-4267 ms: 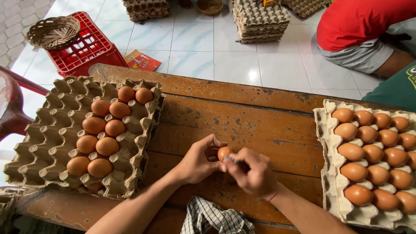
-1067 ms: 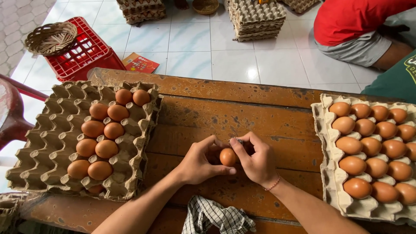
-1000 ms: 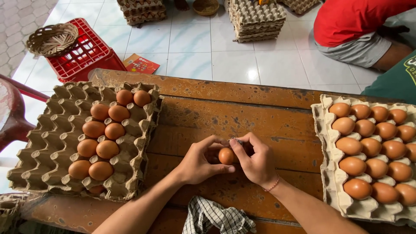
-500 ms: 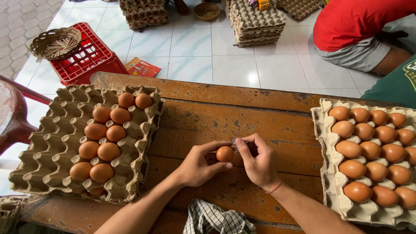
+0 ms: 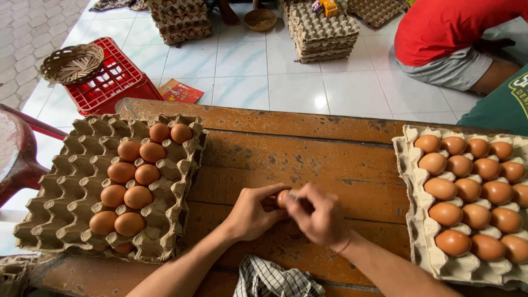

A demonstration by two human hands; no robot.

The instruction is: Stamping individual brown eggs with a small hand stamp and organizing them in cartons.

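Over the table (image 5: 330, 159), between left tray (image 5: 71, 181) and right tray (image 5: 418, 247): left hand (image 5: 253, 212) gripping the egg (image 5: 282, 198), right hand (image 5: 322, 217) now closed over it, hiding most of the shell since half a second ago; wiping probably continuing; right fingers' contents indiscernible

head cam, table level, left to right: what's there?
partly filled egg tray → left hand → egg held between both hands → right hand → nearly full egg tray. All on the wooden table. The checked cloth at the near edge overlaps the hands, so it is left out.
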